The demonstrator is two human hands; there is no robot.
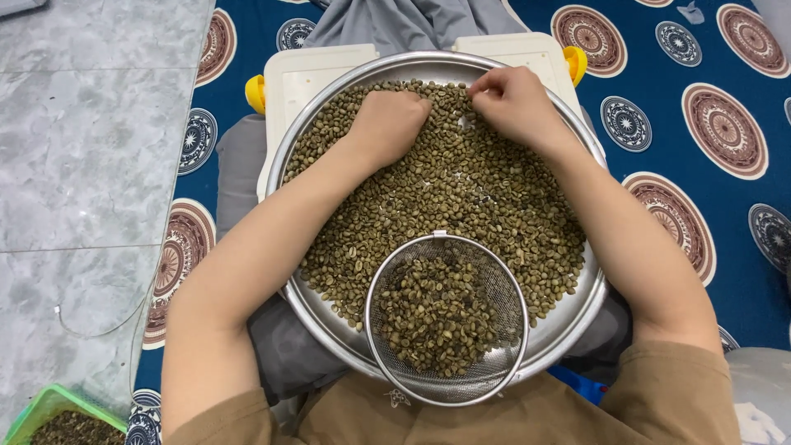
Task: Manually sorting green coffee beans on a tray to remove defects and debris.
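A grey marble floor (82, 165) fills the frame from nine to eleven o'clock, its tile seams faint. A blue mat (659, 148) with round maroon and white medallions spreads from twelve to four o'clock. A green basket (41, 412) sits at seven o'clock. Light is even and soft.

Green-brown beans (445, 185), raw, spread in a loose layer across wide steel tray (577, 317). Small heap also in round mesh sieve (496, 284) resting at tray's near edge.
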